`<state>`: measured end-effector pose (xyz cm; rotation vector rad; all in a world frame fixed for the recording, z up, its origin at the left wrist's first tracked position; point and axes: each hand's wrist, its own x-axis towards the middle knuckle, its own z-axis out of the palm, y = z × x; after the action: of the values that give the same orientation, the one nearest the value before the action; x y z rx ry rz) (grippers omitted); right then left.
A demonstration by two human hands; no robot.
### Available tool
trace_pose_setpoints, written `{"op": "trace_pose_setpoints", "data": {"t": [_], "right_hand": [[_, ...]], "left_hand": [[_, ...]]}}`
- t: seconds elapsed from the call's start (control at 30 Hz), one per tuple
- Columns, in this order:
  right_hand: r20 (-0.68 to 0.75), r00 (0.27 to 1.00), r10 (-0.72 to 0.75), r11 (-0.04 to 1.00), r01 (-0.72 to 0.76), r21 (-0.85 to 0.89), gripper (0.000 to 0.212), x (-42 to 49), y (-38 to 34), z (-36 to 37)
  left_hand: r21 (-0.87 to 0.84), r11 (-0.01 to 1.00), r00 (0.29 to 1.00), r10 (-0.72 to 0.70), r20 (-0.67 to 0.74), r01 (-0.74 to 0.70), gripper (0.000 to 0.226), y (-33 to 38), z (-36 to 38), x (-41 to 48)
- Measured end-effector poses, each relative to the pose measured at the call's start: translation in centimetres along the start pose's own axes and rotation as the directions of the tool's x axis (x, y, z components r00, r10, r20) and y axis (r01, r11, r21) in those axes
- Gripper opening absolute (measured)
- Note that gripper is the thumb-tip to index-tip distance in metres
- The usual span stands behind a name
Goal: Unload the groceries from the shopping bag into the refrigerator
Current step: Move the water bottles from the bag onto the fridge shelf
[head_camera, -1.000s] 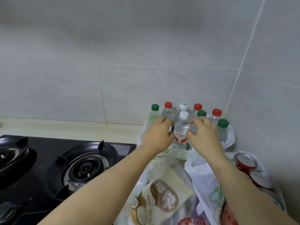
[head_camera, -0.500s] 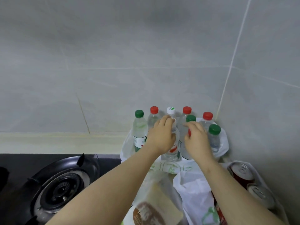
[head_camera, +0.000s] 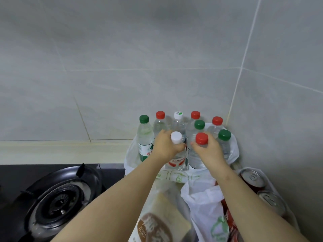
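Several clear water bottles stand in an open white plastic shopping bag (head_camera: 233,151) in the counter corner. My left hand (head_camera: 165,145) grips the neck of a white-capped bottle (head_camera: 176,137) with a red label. My right hand (head_camera: 207,149) grips the neck of a red-capped bottle (head_camera: 201,138). Both bottles stand raised above the rest. Behind them are green-capped bottles (head_camera: 144,119), red-capped bottles (head_camera: 160,114) and another white-capped bottle (head_camera: 178,115).
A second white bag (head_camera: 206,203) lies in front with red soda cans (head_camera: 251,177) beside it at the right wall. A brown-and-cream snack packet (head_camera: 157,222) sits bottom centre. A black gas hob burner (head_camera: 61,201) occupies the left. Grey tiled walls meet at the corner.
Both hands have lifted a bottle each by the neck; the white and red caps now show above my hands. The view has shifted slightly.
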<state>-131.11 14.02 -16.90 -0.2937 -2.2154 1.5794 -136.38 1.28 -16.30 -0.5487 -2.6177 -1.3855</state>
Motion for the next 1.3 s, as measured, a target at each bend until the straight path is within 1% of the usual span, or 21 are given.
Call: {"op": "trace_pose_setpoints", "data": {"t": [0.07,0.13,0.2,0.27,0.33,0.4,0.47,0.53,0.57,0.63,0.73,0.8,0.87,0.9,0.97,1.07,1.13,1.2,1.3], "right_hand": [[0.027,0.999,0.044,0.999,-0.044,0.02,0.011,-0.1,-0.2,0.0],[0.059,0.995,0.079,0.996,-0.081,0.024,0.007,-0.3,-0.3,-0.2],[0.109,0.987,0.117,0.993,-0.119,0.008,0.006,-0.3,-0.3,-0.4],[0.18,0.969,0.17,0.985,-0.163,-0.054,0.004,-0.4,-0.2,-0.8],[0.236,0.944,0.232,0.97,-0.207,-0.126,0.003,-0.6,-0.2,-1.1],[0.256,0.929,0.267,0.961,-0.235,-0.147,0.007,-0.6,-0.2,-1.3],[0.247,0.93,0.272,0.96,-0.243,-0.142,0.009,-0.8,-0.3,-1.3],[0.216,0.941,0.262,0.963,-0.24,-0.126,0.004,-1.1,-0.3,-1.1],[0.202,0.947,0.249,0.966,-0.23,-0.114,0.006,-1.3,-0.3,-1.1],[0.193,0.956,0.222,0.973,-0.204,-0.106,0.011,-1.8,-0.6,-1.0],[0.171,0.971,0.165,0.983,-0.147,-0.114,0.011,-2.7,-1.2,-0.8],[0.131,0.983,0.128,0.988,-0.114,-0.104,0.012,-3.3,-1.7,-0.5],[0.101,0.99,0.102,0.991,-0.091,-0.102,0.004,-3.8,-2.3,-0.4],[0.091,0.991,0.096,0.992,-0.089,-0.085,0.005,-4.0,-2.8,-0.5],[0.091,0.991,0.099,0.995,-0.098,-0.012,0.007,-4.5,-4.0,-0.5],[0.091,0.996,0.022,0.998,-0.028,0.06,0.014,-5.2,-5.6,-0.6],[0.046,0.999,-0.022,0.99,0.016,0.137,0.019,-5.6,-6.5,-0.6],[-0.017,0.999,-0.037,0.972,0.04,0.23,0.021,-6.2,-7.3,-0.3],[-0.05,0.997,-0.059,0.932,0.073,0.356,0.019,-7.7,-8.6,0.4]], "left_hand": [[-0.083,0.993,0.996,-0.075,0.054,0.08,0.019,-0.2,-0.1,-0.4],[-0.194,0.968,0.982,-0.139,0.125,0.162,0.027,-0.3,-0.1,-0.8],[-0.213,0.958,0.976,-0.166,0.139,0.193,0.031,-0.3,0.1,-1.1],[-0.206,0.95,0.967,-0.207,0.146,0.234,0.034,-0.4,0.2,-1.1],[-0.201,0.941,0.954,-0.234,0.187,0.271,0.032,-0.3,0.1,-1.2],[-0.221,0.923,0.934,-0.261,0.243,0.316,0.027,-0.1,-0.1,-1.5],[-0.245,0.912,0.928,-0.263,0.265,0.329,0.024,0.1,-0.1,-1.8],[-0.249,0.912,0.935,-0.27,0.231,0.325,0.028,0.2,0.1,-2.2],[-0.251,0.91,0.938,-0.286,0.196,0.33,0.03,0.1,0.1,-2.4],[-0.303,0.89,0.94,-0.328,0.09,0.34,0.028,0.0,0.2,-2.7],[-0.422,0.834,0.912,-0.408,-0.037,0.356,0.022,-0.4,-0.1,-3.5],[-0.457,0.814,0.897,-0.437,-0.072,0.36,0.023,-0.5,-0.6,-4.0],[-0.499,0.797,0.886,-0.45,-0.111,0.342,0.021,-0.6,-1.4,-4.4],[-0.528,0.787,0.882,-0.451,-0.137,0.32,0.019,-0.5,-1.9,-4.6],[-0.58,0.771,0.879,-0.44,-0.184,0.265,0.019,-0.1,-3.0,-5.1],[-0.657,0.728,0.863,-0.445,-0.237,0.195,0.022,1.1,-5.0,-5.9],[-0.728,0.665,0.835,-0.487,-0.254,0.167,0.024,2.0,-6.5,-6.6],[-0.781,0.61,0.808,-0.523,-0.271,0.133,0.03,2.7,-8.1,-7.6],[-0.821,0.568,0.785,-0.534,-0.313,0.059,0.035,3.9,-10.3,-9.9]]}}
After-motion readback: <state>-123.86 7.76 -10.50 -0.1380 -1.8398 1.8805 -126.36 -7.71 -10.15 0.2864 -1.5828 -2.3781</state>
